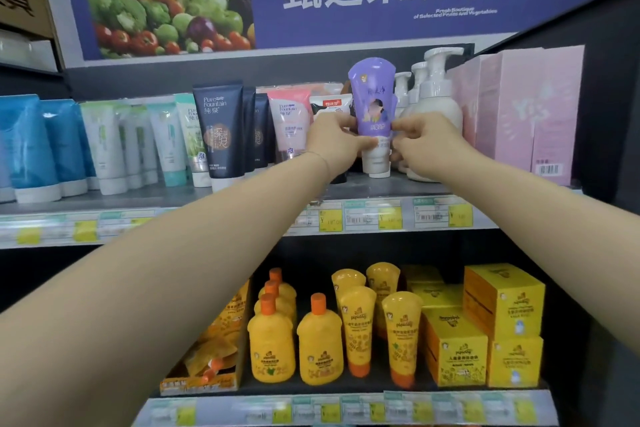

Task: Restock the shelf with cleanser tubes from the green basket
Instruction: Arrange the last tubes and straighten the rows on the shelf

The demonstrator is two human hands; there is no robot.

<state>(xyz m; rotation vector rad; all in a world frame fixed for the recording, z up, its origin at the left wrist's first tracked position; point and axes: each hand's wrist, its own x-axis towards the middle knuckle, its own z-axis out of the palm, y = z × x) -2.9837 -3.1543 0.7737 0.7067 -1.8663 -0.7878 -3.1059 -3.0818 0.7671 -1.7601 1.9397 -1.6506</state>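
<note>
Now your left grip (337, 142) pinches the purple tube (373, 99) low down, and your right grip (426, 142) pinches its other side. It stands cap down on the shelf (381, 188), just left of the white pump bottle (438, 100). Both grips likely stop it tipping.

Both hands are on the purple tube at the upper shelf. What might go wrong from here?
The purple tube is tall and sits cap-down on a narrow white cap, so it may topple once the left hand and right hand let go. The right hand is close to the white pump bottles and might knock them when withdrawing.
</note>
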